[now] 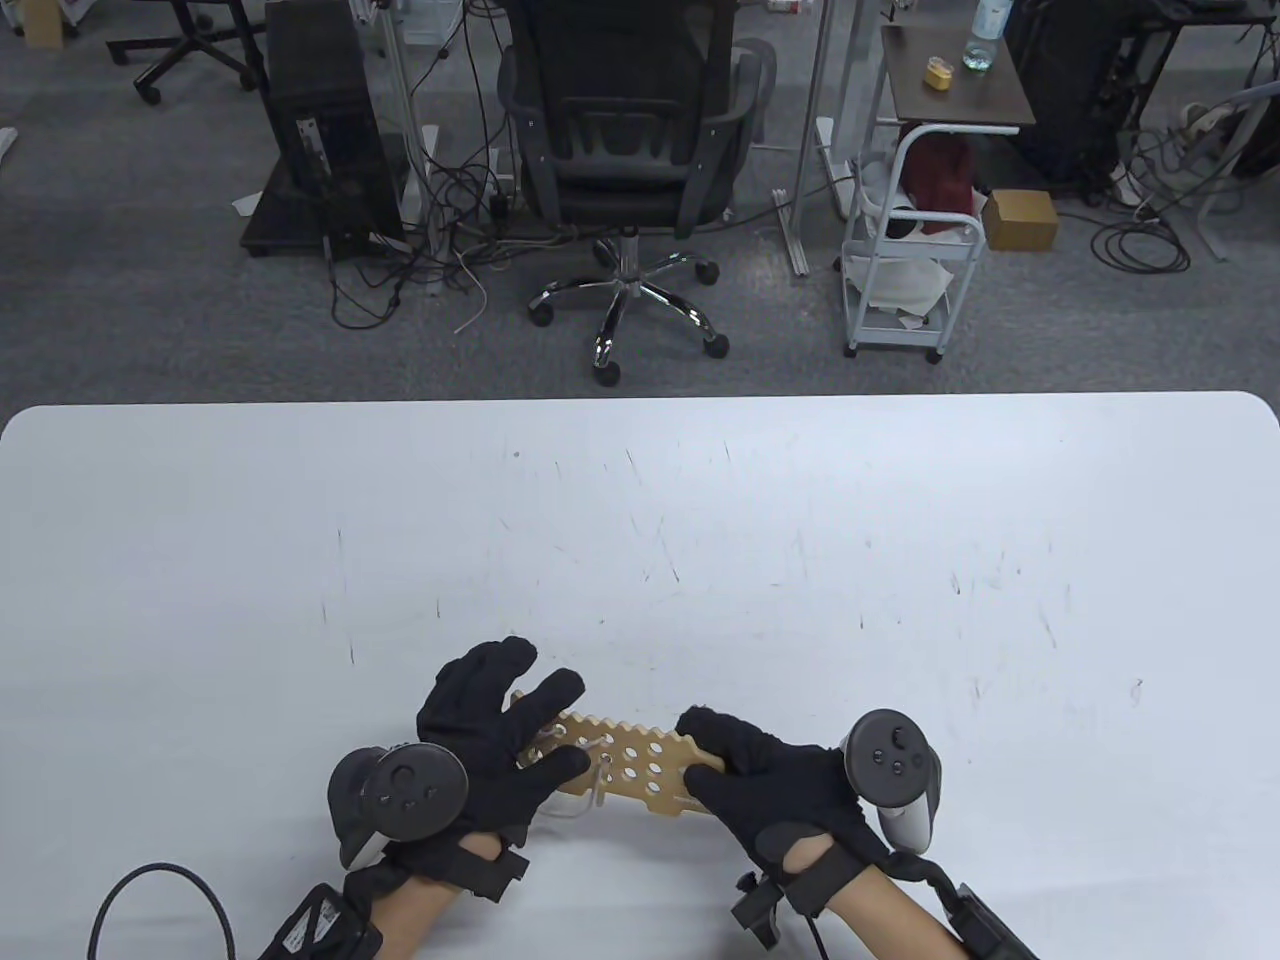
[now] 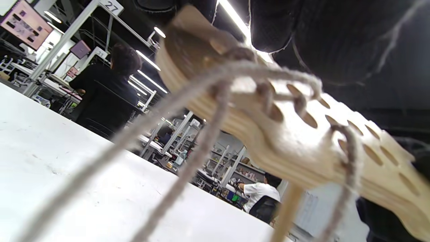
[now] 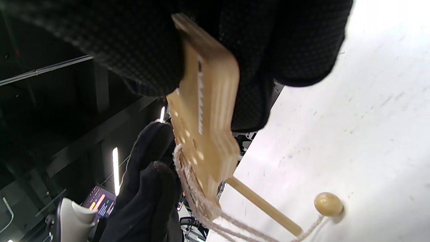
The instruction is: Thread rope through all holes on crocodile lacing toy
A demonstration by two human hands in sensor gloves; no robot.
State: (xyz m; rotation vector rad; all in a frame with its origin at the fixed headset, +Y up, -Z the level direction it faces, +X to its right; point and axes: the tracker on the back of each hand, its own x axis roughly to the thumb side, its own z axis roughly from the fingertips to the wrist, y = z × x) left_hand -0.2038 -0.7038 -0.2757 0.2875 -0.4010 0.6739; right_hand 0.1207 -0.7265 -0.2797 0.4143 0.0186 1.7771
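Fingers (image 1: 720,745) pinch the flat, hole-dotted wooden crocodile (image 1: 630,762), laced with fuzzy rope (image 2: 188,168).

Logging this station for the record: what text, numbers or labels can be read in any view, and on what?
"27": white sign on a post, left wrist view.
Pink monitor: blocks of content, too blurred to read.
Small screen, right wrist view: coloured marks, unreadable.
Label on the left wrist strap, table view: print too small.
Wooden crocodile: no lettering visible.
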